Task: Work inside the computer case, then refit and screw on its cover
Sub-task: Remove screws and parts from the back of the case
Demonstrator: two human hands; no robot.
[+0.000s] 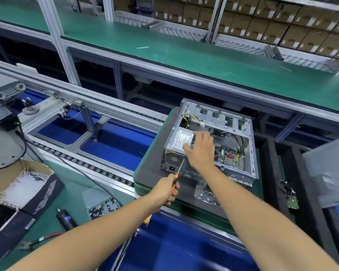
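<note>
The left hand (167, 189) grips the orange handle of a screwdriver (178, 173), its shaft angled up to the rear corner of the computer case (209, 145). The right hand (201, 149) rests on the case's power supply (181, 139), fingers loosely spread over its labelled top. The case lies open, uncovered, on a dark foam pad (155, 167) at the near edge of the conveyor. A grey cover panel (329, 173) stands tilted at the right edge. On the green worktop (70, 184) to the left sit a tray of screws (102, 207) and a cardboard box (20, 182).
</note>
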